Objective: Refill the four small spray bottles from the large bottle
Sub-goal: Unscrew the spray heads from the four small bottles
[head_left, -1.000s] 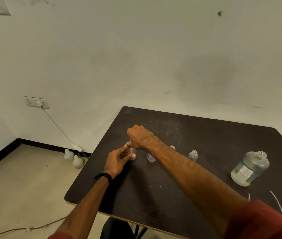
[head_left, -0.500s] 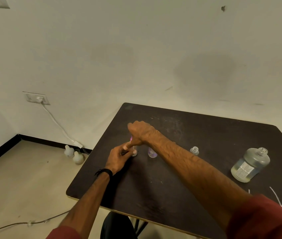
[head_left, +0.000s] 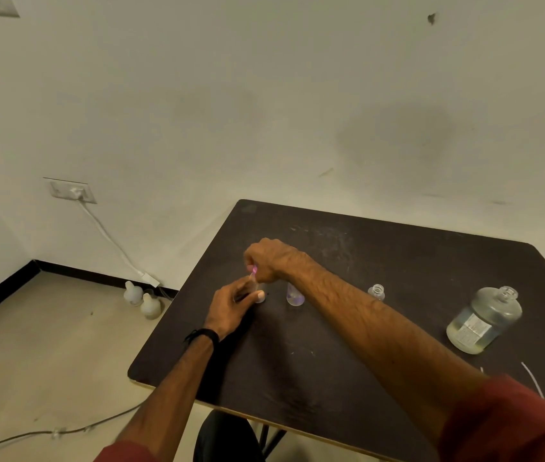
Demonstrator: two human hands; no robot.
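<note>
Gripping small bottle [head_left: 257,292] near table [head_left: 331,361] left edge, both hands

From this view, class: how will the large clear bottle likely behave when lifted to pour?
The large bottle looks partly filled with liquid, so probably heavy for its size. Its neck is open, so tilting would likely spill. Its smooth clear wall may be slippery.

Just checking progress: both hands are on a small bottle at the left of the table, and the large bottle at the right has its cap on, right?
Not quite. In the head view the large bottle stands uncapped, its threaded neck open. The rest holds: left hand and right hand work on a small bottle at the table's left.
</note>
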